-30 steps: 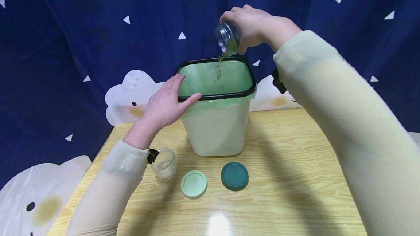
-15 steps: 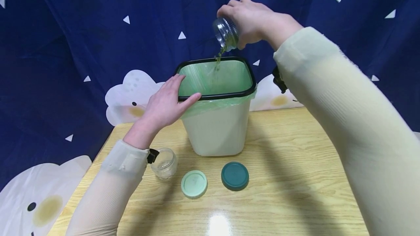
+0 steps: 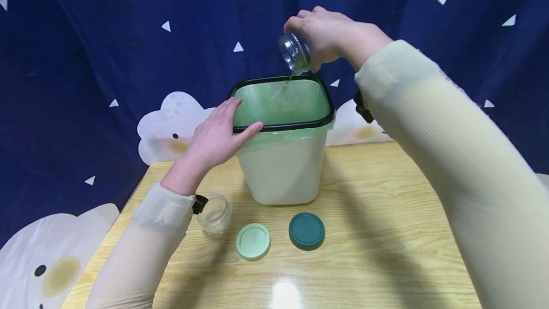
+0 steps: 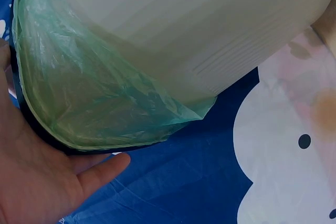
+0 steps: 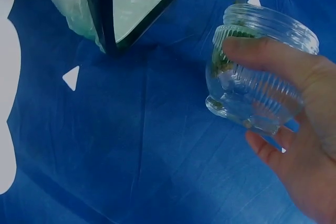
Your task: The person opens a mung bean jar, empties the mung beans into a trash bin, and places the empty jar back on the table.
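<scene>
My right hand [image 3: 323,37] grips a clear ribbed glass jar [image 3: 296,54], tilted mouth-down above the back rim of a white trash bin [image 3: 285,170]. Small green bits [image 5: 239,32] lie near the jar's mouth in the right wrist view, and a thin stream falls into the bin. A green bag [image 4: 105,93] lines the bin, under a black rim ring [image 3: 296,125]. At the bin's front left corner my left hand [image 3: 216,132] rests against the rim, thumb and fingers spread. Its fingers [image 4: 105,174] look extended in the left wrist view. The bin's bottom is hidden.
On the wooden table [image 3: 364,252], a second glass jar [image 3: 215,214] stands beside the left wrist, partly hidden by it. A light green lid [image 3: 253,241] and a dark teal lid [image 3: 306,231] lie before the bin. A blue curtain [image 3: 193,13] hangs behind.
The right hand and jar rose slightly, then came back down, with the green stream now thinner. My left hand, the bin and the lids have stayed put.
</scene>
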The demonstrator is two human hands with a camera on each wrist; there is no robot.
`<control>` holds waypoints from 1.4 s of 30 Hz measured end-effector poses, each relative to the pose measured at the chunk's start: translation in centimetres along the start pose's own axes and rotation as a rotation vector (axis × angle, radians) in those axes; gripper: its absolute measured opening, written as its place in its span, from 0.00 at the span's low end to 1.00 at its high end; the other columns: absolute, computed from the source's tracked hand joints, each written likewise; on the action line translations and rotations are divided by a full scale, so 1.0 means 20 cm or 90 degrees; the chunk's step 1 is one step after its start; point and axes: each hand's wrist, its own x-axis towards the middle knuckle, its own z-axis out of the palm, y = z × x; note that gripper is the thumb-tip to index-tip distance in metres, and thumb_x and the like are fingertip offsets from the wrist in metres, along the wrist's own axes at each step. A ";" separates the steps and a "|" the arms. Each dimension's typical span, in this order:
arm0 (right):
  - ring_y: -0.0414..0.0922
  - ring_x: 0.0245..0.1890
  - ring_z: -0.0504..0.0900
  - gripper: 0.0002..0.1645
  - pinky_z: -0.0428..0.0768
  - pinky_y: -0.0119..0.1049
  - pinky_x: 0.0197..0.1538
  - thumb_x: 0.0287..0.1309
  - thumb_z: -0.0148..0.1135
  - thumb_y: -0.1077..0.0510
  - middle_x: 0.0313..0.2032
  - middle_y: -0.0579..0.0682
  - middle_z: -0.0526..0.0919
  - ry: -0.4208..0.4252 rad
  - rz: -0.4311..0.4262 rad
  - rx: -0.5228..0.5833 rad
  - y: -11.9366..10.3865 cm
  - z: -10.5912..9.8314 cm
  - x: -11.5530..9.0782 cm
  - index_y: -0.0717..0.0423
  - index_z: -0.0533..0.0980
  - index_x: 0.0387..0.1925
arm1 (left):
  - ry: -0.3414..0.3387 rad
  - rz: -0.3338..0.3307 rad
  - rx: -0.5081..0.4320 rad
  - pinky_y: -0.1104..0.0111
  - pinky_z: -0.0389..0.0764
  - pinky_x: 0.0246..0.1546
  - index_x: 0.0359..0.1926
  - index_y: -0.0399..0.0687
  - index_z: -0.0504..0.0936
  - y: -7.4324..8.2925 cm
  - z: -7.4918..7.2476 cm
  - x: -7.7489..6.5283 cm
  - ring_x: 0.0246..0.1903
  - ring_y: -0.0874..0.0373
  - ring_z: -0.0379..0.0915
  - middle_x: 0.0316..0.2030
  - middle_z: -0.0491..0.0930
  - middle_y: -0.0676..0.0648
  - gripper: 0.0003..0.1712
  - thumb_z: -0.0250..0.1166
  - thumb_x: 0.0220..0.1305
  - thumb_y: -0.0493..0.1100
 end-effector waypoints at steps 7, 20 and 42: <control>0.61 0.60 0.61 0.56 0.64 0.59 0.62 0.42 0.73 0.71 0.65 0.61 0.64 -0.009 0.002 -0.003 0.01 0.00 -0.01 0.55 0.57 0.72 | 0.002 0.005 -0.001 0.47 0.58 0.65 0.75 0.46 0.51 0.01 0.01 0.01 0.72 0.49 0.45 0.73 0.53 0.43 0.54 0.47 0.61 0.77; 0.63 0.62 0.59 0.55 0.63 0.59 0.64 0.44 0.73 0.71 0.66 0.64 0.62 0.036 -0.010 -0.047 0.00 -0.02 0.00 0.56 0.57 0.72 | 0.004 0.001 0.002 0.47 0.59 0.64 0.75 0.46 0.52 0.00 0.00 0.01 0.72 0.50 0.45 0.73 0.54 0.43 0.53 0.47 0.62 0.77; 0.64 0.58 0.62 0.51 0.65 0.60 0.61 0.40 0.74 0.70 0.62 0.65 0.66 -0.007 -0.029 -0.099 0.00 0.01 0.00 0.58 0.62 0.68 | 0.011 0.006 0.004 0.46 0.60 0.64 0.74 0.44 0.54 0.00 -0.01 0.00 0.72 0.49 0.47 0.72 0.55 0.41 0.53 0.48 0.62 0.76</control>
